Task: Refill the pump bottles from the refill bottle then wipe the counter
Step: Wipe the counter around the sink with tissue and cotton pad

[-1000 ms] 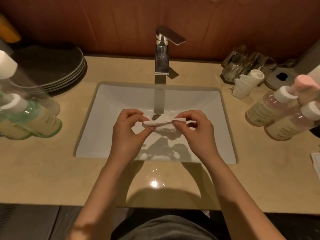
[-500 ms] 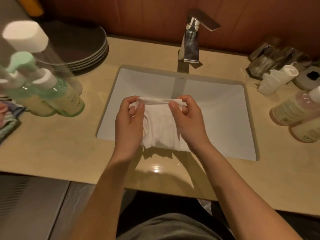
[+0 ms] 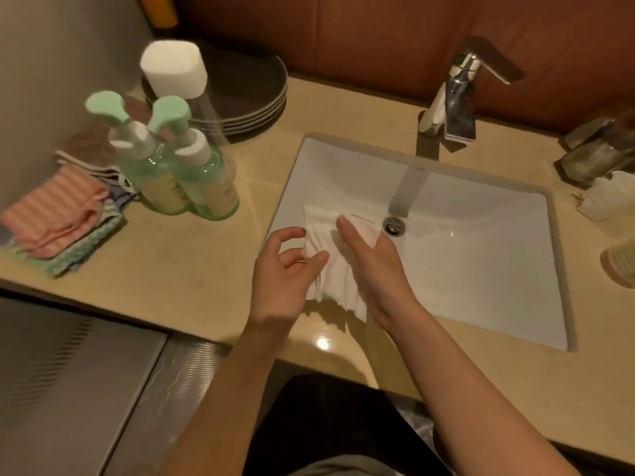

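Reading the clock from the hands, both are working over the near left corner of the white sink (image 3: pixel 481 269). The left hand (image 3: pixel 285 269) is curling its fingers and pinching the left edge of the white tissue (image 3: pixel 326 283) under its thumb. The right hand (image 3: pixel 374 266) is lying flat on the tissue with fingers straight and together, gripping nothing. The tissue is hanging spread and creased between them, its lower edge reaching over the sink's front rim. Whether it is touching the basin cannot be told.

The drain (image 3: pixel 394 225) is sitting just beside the right fingertips at 1 o'clock, and the faucet (image 3: pixel 457 108) is rising farther off in the same direction. At 10 o'clock two green pump bottles (image 3: pixel 206 173) are standing upright and touching each other on the beige counter (image 3: pixel 171 266), occupying the stretch just left of the sink. Behind them, at 11 o'clock, a clear bottle (image 3: pixel 175 68) with a white cap is blurring in front of a stack of dark plates (image 3: pixel 254 94). Folded striped cloths (image 3: pixel 62 221) are lying at 9 o'clock by the wall. At 2 o'clock glass tumblers (image 3: pixel 598 149) are crowding the far right counter with crumpled paper (image 3: pixel 608 197) just in front, and a pale bottle (image 3: pixel 622 266) is showing at the 3 o'clock edge.
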